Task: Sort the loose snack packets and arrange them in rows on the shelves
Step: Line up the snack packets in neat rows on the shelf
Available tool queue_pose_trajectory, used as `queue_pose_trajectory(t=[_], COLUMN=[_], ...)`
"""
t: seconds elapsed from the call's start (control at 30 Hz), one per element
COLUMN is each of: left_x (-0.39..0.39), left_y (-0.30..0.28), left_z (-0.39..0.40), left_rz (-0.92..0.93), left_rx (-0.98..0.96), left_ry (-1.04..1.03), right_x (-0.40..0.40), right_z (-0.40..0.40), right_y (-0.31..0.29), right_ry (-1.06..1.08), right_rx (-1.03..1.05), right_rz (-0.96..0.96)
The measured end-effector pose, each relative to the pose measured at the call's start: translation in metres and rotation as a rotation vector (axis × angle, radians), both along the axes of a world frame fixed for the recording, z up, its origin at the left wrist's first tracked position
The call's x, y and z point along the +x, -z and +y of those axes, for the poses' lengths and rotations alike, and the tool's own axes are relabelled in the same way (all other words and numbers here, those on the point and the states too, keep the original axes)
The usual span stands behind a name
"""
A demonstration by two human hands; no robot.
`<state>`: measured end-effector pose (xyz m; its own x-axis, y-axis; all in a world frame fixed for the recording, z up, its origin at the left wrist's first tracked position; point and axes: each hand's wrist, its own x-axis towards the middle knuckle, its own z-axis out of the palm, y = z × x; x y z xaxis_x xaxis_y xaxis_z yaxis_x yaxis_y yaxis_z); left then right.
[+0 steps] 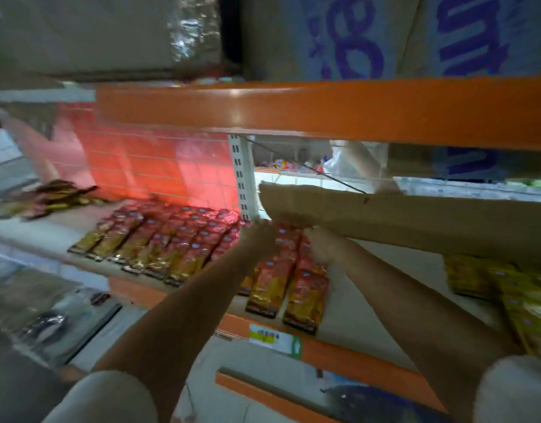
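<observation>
Red and gold snack packets (177, 239) lie in several overlapping rows on the white shelf (354, 300). Both my arms reach in over a shorter row of the same packets (305, 288). My left hand (260, 236) stretches forward with its fingers on the packets at the back of that row. My right hand (324, 245) is curled over the red packets (289, 239) next to it. Motion blur hides the fingertips. Yellow packets (507, 288) lie in a row at the right.
A brown cardboard box (415, 215) hangs tilted just above my hands. An orange shelf beam (324, 108) crosses overhead with boxes on it. A loose heap of dark packets (55, 193) sits at the shelf's far left. A price label (275, 337) marks the orange front edge.
</observation>
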<state>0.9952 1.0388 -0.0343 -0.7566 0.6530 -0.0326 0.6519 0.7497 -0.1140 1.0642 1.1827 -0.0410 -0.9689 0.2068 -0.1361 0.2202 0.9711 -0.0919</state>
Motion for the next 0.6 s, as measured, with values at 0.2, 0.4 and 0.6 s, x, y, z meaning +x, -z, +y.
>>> queue_pose_trajectory(t=[0.2,0.4,0.6], left_x=[-0.067,-0.109,-0.151], left_y=[-0.023,-0.028,-0.008], left_z=[-0.175,-0.342,-0.44], left_rz=[-0.023,-0.043,-0.056], left_rx=[0.0,-0.018,0.022], left_ry=[-0.215,-0.477,-0.56], right_x=[-0.09,-0.169,-0.221], right_z=[-0.161,-0.317,-0.407], right_y=[-0.014,-0.02,-0.004], right_ry=[-0.221,-0.401,-0.532], right_rx=[0.131,0.021,0.057], right_rz=[0.041,0.082,0.074])
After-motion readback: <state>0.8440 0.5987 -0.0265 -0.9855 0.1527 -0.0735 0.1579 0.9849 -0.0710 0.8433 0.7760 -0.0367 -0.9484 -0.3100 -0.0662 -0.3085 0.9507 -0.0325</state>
